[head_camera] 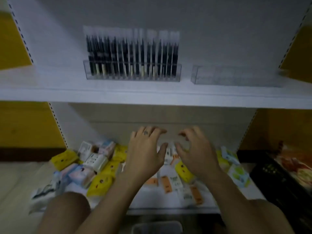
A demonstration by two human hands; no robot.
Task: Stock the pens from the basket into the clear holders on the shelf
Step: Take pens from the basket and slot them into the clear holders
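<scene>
- Two clear holders stand on the white shelf board point(50, 93): the filled holder point(131, 72) and, just to its right and apart from it, a second holder point(236, 75) with no pens visible in it.
- Left of the filled holder, the board runs to a slotted upright point(22, 36). The board's front edge passes close below the holder's base.
- Pens point(131, 51) are in the filled holder. They stand upright in a tight row, with dark barrels and blurred pale tops. A few cream lower sections show through the front wall.
- Both holders are transparent, straight-sided troughs, and the filled one is divided into narrow slots.
- Below the filled holder, under the board's edge, the left hand point(145, 154) and right hand point(197, 154) hover side by side without touching. Their fingers are spread and loosely bent, and they grip nothing.
- Beneath the hands, the lower shelf carries scattered packets point(101, 181): soft yellow packs, white and pastel cartons, orange labels.
- Down and right of the filled holder sits a black slotted crate point(276, 174).
</scene>
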